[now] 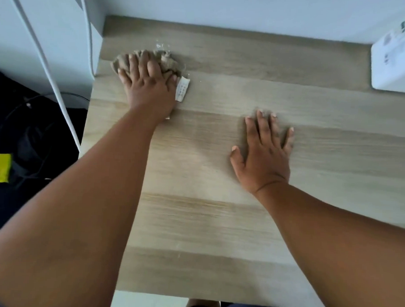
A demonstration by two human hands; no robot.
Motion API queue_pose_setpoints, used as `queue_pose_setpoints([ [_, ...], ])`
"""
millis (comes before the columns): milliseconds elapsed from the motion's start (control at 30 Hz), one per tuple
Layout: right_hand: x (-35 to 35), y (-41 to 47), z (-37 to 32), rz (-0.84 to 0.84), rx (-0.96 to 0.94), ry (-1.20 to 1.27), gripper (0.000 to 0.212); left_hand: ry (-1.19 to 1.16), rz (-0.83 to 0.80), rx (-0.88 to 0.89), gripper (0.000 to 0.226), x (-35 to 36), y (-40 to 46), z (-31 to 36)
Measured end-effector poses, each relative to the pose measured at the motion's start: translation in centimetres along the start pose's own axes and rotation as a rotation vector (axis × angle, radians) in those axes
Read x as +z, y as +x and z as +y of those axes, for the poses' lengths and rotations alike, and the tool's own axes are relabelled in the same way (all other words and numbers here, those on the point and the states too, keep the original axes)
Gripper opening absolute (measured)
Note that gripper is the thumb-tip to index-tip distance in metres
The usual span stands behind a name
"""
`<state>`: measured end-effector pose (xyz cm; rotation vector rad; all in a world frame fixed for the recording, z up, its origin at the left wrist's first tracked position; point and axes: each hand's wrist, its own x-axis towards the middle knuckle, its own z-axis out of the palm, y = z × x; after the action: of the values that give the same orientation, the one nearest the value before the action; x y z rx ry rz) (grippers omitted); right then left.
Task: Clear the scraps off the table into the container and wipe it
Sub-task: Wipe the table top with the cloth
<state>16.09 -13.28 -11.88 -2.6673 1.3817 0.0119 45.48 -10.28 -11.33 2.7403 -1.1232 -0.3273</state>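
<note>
A: Where's the cloth point(152, 60)?

B: On the table point(217, 223), near its far left corner — bunched into a lump under the left hand point(148, 86). The fingers lie spread over it and press it to the wood. A white tag point(183, 89) sticks out on the cloth's right side, beside the thumb.

A: How close to the table's edges?

B: The cloth's left end comes near the left edge, and the back edge by the wall point(226, 8) is not far beyond it. A few white scraps point(161, 46) lie just behind the cloth, between it and that back edge.

A: And the right hand point(264, 153)?

B: Flat on the wood, palm down, fingers straight and a little apart, holding nothing. It sits well right of the cloth and nearer the front edge.

A: Room to move?

B: Bare wood runs from the cloth rightward to a white box point(396, 59) at the far right corner, and toward the front edge between the two forearms. Left of the table there is a drop: white cables point(58, 93) hang down past the left edge, and dark gear point(30, 145) with a yellow patch lies below.

A: A container?

B: I cannot tell whether the white box is one.
</note>
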Motion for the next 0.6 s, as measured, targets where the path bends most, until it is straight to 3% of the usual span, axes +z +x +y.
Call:
queue_pose_setpoints([
  [300,-0.2,-0.3,-0.2,0.006,-0.001,0.003,0.078,-0.05,0.029,0.136,0.083,1.6,-9.1,0.5],
  [467,-0.6,-0.5,-0.3,0.008,0.001,0.009,0.078,-0.064,0.145,0.264,0.065,2.7,-15.6,1.0],
  [600,-0.8,-0.3,-0.3,0.004,-0.006,-0.002,0.078,-0.06,0.14,0.262,0.065,3.6,-19.4,1.0],
])
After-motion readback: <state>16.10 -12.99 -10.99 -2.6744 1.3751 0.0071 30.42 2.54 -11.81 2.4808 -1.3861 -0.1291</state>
